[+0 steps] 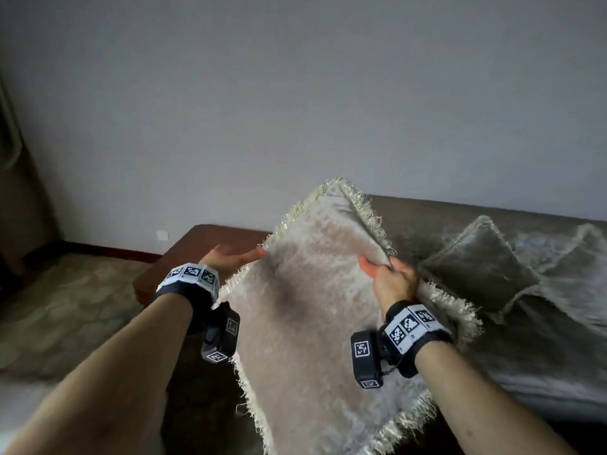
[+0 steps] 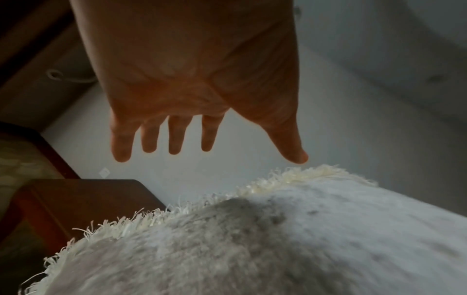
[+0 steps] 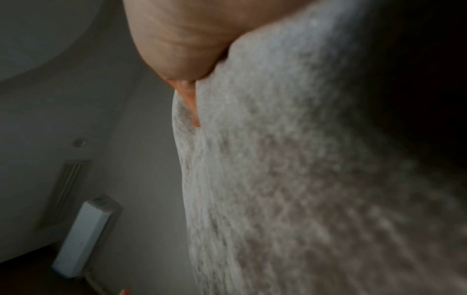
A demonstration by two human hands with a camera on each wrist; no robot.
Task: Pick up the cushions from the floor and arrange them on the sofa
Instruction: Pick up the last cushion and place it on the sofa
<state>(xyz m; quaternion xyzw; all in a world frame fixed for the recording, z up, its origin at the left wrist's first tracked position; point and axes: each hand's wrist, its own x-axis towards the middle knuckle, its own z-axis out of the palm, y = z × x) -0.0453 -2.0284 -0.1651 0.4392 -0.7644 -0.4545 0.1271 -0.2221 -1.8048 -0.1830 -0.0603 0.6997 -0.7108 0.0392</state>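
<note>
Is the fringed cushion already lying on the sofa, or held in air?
Held in air: the right hand grips the fringed cushion above the sofa.

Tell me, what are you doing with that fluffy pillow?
A person is holding a pale fringed cushion up in front of the sofa. The right hand grips its right edge, while the left hand is open, fingers straight, beside its upper left edge. Another cushion already leans against the sofa back, further right. The held one is not yet set down.
</note>
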